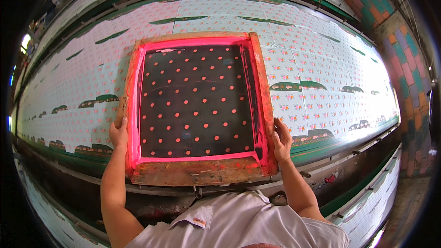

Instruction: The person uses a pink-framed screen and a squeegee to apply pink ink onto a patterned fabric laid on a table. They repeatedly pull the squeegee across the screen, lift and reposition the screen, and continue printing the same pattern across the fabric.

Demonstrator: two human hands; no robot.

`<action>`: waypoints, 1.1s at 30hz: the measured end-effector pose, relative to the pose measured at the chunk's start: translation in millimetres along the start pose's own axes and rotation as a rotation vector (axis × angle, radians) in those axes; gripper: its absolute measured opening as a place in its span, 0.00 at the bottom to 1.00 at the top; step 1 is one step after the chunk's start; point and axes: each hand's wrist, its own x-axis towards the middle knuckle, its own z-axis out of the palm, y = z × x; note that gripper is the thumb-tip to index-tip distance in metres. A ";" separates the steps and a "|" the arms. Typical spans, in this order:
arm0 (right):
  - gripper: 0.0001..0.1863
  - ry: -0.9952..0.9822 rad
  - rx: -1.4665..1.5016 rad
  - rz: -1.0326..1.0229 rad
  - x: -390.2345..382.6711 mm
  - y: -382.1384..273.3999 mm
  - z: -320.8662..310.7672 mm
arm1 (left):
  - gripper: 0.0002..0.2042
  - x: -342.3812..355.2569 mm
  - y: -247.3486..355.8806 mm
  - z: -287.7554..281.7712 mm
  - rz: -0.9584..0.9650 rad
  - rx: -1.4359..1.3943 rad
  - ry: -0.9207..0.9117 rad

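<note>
A wooden-framed printing screen [197,105] lies in front of me, over the long printing table. Its dark mesh carries rows of small orange-red dots, and bright pink ink coats the inner borders. My left hand [118,133] grips the frame's left side near its lower part, thumb on top. On the opposite side my right hand [281,140] holds the right rail, its fingers along the outer edge. Beneath and around the screen lies pale fabric [294,66] printed with small pink and orange flower sprigs. What lies directly under the screen is hidden.
Green table surface [314,135] shows through gaps between the fabric pieces. A metal rail with pegs [198,192] runs along the near edge. Behind me is another fabric-covered table [367,202]. Coloured brick paving [406,69] lies to the right.
</note>
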 end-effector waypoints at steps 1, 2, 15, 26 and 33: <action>0.33 0.041 -0.016 0.033 -1.4 2.4 0.3 | 0.28 -1.2 1.5 -1.2 -0.017 -0.019 -0.012; 0.31 0.094 -0.037 0.085 -3.1 4.1 0.5 | 0.28 -1.8 3.2 -2.5 -0.028 -0.037 -0.026; 0.37 0.030 0.418 0.147 7.7 -32.1 -12.7 | 0.29 4.8 -4.1 -6.9 -0.055 -0.173 -0.110; 0.40 -0.043 0.564 0.146 37.2 -104.0 -60.0 | 0.26 -6.5 39.7 -29.9 -0.245 -0.532 -0.297; 0.43 -0.039 0.241 0.092 82.3 -116.5 -185.2 | 0.28 -64.5 164.3 -22.7 -0.210 -0.617 -0.352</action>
